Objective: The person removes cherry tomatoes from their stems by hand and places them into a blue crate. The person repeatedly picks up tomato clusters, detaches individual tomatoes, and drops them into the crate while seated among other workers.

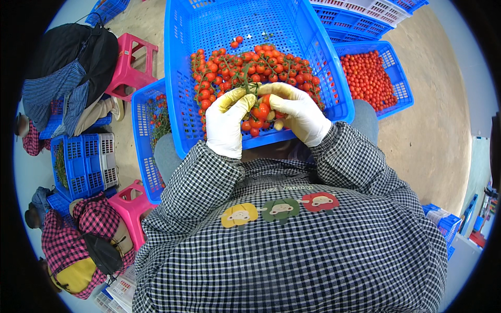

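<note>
In a stained white glove, my left hand [230, 119] pinches the green stem of a cherry tomato cluster [260, 112] between thumb and fingers. My right hand [299, 111], gloved the same way, has its thumb and fingers around a tomato on the right side of that cluster. Both hands are above the near end of a large blue perforated plastic crate [346, 92]. Inside it, many red cherry tomatoes on green stems [270, 62] lie in a heap, partly hidden by my hands. A few paler tomatoes show under my right fingers.
A blue crate of loose red tomatoes [368, 78] stands to the right, below stacked crates [352, 23]. At the left, another crate [146, 137] holds stems and tomatoes. Pink stools [133, 66], more crates [84, 166] and several people, one in pink checks [66, 242], are farther left.
</note>
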`<state>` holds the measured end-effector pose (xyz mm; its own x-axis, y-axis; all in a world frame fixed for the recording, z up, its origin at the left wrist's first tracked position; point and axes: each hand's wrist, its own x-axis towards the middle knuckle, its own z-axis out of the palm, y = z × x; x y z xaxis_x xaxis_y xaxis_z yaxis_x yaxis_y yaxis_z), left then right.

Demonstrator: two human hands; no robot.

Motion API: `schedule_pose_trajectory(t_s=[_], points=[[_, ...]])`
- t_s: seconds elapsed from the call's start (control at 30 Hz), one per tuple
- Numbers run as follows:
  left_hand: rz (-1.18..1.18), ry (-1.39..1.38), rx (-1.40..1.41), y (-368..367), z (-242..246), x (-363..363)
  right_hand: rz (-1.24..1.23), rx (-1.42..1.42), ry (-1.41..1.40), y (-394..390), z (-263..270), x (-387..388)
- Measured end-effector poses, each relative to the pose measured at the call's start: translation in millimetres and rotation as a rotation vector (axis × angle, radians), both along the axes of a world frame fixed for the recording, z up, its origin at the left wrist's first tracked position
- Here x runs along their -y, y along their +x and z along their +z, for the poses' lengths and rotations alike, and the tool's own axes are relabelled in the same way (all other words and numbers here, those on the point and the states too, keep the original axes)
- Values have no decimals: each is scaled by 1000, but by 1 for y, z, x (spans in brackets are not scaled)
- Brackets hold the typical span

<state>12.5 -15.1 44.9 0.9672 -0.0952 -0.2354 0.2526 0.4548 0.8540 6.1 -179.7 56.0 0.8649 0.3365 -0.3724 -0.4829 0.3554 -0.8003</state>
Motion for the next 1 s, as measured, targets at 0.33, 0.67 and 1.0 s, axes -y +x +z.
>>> schedule_pose_trajectory(t_s=[0.33,0.67,1.0], points=[[107,234,98,-3,6,8,94,-28,45,-6,-3,-13],[172,320,162,-3,7,10,55,-25,190,-6,-15,-16],[198,571,421,-3,-3,13,-4,-21,80,-6,-19,-15]])
